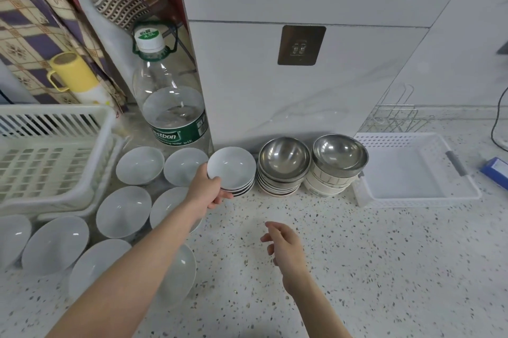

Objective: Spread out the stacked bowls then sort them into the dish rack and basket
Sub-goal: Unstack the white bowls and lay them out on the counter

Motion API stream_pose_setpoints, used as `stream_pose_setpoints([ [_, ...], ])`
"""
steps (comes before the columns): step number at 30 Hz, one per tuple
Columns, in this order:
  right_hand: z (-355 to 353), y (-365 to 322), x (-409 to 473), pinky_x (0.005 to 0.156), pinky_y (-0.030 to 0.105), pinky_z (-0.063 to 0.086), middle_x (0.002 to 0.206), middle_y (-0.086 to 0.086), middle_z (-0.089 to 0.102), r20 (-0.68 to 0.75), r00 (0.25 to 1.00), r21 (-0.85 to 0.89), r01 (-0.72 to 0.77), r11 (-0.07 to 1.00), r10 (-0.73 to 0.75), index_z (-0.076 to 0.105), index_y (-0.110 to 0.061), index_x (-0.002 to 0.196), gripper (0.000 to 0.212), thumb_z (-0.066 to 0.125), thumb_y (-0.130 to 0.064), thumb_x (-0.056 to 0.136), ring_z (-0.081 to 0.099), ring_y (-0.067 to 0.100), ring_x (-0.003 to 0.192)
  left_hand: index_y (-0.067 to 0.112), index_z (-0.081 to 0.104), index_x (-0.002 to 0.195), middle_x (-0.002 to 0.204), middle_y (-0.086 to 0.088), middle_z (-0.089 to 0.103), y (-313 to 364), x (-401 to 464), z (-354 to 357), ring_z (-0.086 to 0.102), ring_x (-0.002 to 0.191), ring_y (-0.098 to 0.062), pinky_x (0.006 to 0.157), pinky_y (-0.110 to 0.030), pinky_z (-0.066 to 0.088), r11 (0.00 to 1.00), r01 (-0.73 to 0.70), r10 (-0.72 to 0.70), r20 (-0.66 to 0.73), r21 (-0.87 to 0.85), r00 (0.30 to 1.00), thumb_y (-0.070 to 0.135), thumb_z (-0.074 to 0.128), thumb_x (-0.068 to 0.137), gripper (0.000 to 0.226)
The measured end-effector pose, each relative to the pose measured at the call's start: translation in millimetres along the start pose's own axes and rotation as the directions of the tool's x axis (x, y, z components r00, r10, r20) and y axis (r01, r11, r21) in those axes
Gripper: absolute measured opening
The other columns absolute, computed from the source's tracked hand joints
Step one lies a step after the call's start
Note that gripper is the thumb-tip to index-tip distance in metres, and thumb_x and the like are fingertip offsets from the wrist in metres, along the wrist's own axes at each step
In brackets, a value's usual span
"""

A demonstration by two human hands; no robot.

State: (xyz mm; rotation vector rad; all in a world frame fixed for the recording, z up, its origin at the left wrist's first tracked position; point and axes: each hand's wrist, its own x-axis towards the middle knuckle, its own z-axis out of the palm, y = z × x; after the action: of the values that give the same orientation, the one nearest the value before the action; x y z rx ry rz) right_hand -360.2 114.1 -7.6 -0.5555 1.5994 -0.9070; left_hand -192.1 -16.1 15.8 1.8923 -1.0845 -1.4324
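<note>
My left hand [208, 188] grips the rim of the top white bowl [232, 167] of a short stack by the wall. Several white bowls lie spread singly on the counter to the left, among them one [139, 164] at the back and one [56, 244] near the front. To the right of the held stack stand a stack topped by a steel bowl [284, 159] and another stack with a steel bowl [340, 155] on top. My right hand [283, 245] hovers over the counter with relaxed fingers, holding nothing. The white dish rack [52, 161] is at the left, the white basket [412, 170] at the right.
A large water bottle [170, 98] stands behind the spread bowls, with a yellow cup [74, 71] farther left. A wire rack [395, 115] sits behind the basket. A blue box [496, 171] lies at the right edge. The speckled counter [357, 269] stretches in front.
</note>
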Motion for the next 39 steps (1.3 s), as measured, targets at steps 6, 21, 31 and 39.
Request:
stream_pose_setpoints([
  [6,5,-4,7,0.051,0.018,0.039,0.082,-0.002,0.068,0.031,0.999,-0.023,-0.012,1.0,0.013,0.067,-0.023,0.106,0.018,0.05,-0.023,0.098,0.048,0.011,0.058,0.029,0.036,0.143,0.067,-0.017,0.074,5,-1,-3,0.065,0.044,-0.016,0.036,-0.023,0.043,0.999,-0.03,0.03,0.006,-0.024,1.0,-0.003,0.033,0.091,0.061],
  [21,62,-56,50,0.064,0.037,0.052,0.083,0.016,0.069,0.009,0.937,-0.522,0.303,0.797,-0.35,0.055,-0.002,0.093,0.032,0.041,-0.029,0.101,0.068,0.028,0.077,0.033,0.043,0.14,0.068,-0.023,0.072,-20,-62,-50,0.059,0.044,-0.016,0.039,-0.023,0.047,0.892,-0.087,0.059,-0.075,-0.444,0.995,-0.002,0.045,0.095,0.056],
  [31,88,-63,67,0.057,0.028,0.045,0.09,0.019,0.07,-0.09,0.971,-0.549,0.137,0.825,-0.221,0.062,0.006,0.097,0.027,0.042,-0.011,0.094,0.06,0.026,0.07,0.026,0.044,0.139,0.068,-0.023,0.072,-51,-84,-70,0.062,0.044,-0.015,0.038,-0.021,0.046,0.866,-0.062,-0.01,-0.141,-0.497,0.99,-0.003,0.043,0.097,0.051],
  [39,95,-63,66,0.061,0.037,0.058,0.086,0.017,0.07,-0.141,0.97,-0.454,0.114,0.884,-0.197,0.059,0.004,0.1,0.024,0.038,-0.005,0.09,0.07,0.029,0.072,0.033,0.047,0.133,0.075,-0.027,0.073,-54,-89,-70,0.062,0.045,-0.015,0.039,-0.022,0.048,0.865,-0.051,-0.024,-0.142,-0.5,0.99,-0.004,0.043,0.096,0.052],
])
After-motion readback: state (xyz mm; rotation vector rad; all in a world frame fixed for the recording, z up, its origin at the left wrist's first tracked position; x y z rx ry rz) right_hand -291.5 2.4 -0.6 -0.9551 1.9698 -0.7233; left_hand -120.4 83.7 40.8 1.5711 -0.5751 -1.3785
